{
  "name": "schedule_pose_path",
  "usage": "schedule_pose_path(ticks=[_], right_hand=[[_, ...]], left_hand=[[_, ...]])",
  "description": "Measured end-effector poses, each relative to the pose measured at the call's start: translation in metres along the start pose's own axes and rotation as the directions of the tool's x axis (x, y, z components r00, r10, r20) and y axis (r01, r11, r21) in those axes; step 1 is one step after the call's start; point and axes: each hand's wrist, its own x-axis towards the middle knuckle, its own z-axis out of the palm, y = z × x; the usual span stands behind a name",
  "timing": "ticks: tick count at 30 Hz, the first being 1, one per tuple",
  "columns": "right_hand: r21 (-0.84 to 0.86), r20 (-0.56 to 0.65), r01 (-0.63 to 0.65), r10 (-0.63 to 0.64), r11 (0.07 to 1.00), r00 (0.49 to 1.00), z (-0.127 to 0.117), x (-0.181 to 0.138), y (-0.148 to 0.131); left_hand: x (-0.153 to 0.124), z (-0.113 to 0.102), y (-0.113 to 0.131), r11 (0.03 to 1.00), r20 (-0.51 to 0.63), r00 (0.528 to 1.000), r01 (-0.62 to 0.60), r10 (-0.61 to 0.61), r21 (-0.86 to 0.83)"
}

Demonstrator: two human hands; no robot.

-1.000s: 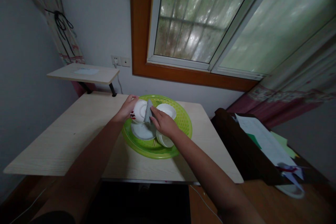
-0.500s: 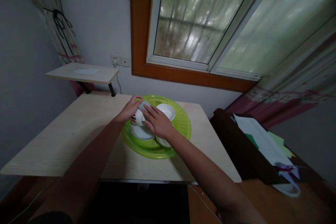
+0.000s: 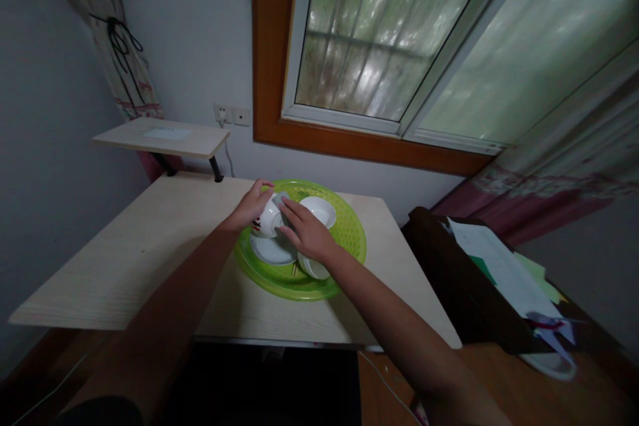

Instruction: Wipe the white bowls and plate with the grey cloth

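My left hand grips a small white bowl with a red and dark mark, tilted on its side above the round green tray. Against the bowl's mouth, my right hand presses a grey cloth with closed fingers. Under the bowl lies a flat white plate. A second white bowl sits behind my right hand, and a third shows under my right wrist.
The tray rests on a pale wooden table below a window. A small raised shelf stands at the table's back left. To the right a dark cabinet carries papers. A wall socket is behind.
The grey cloth stood upright beside the bowl a second ago; my right hand has since pushed it over the bowl's mouth. My left hand has turned the bowl slightly.
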Motion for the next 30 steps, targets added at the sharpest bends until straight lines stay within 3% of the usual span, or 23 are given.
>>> schedule_pose_path(ticks=[3,6,12,19,25,30], right_hand=[[-0.046,0.042,0.095,-0.093,0.994,0.995,-0.002,0.003,-0.006],[-0.054,0.054,0.108,-0.106,0.993,0.993,-0.003,0.004,-0.008],[0.100,-0.006,-0.051,0.052,0.994,0.999,-0.002,-0.001,0.005],[0.255,0.001,-0.207,0.214,0.944,0.977,0.006,-0.005,0.021],[0.183,-0.004,-0.144,0.148,0.972,0.989,0.003,-0.004,0.015],[0.038,0.030,-0.073,0.072,0.997,0.997,-0.006,-0.004,0.001]], left_hand=[[0.000,-0.001,0.001,0.998,-0.012,0.999,-0.045,0.046,0.043],[-0.001,-0.002,0.003,0.996,-0.048,0.996,-0.077,0.078,0.036],[-0.004,0.000,0.009,1.000,-0.089,0.996,-0.015,0.013,-0.016],[-0.007,-0.002,0.010,0.992,-0.149,0.981,-0.118,0.124,0.050],[-0.011,-0.003,0.013,0.979,-0.190,0.964,-0.163,0.185,0.122],[-0.013,-0.001,0.016,0.961,-0.156,0.964,-0.181,0.216,0.211]])
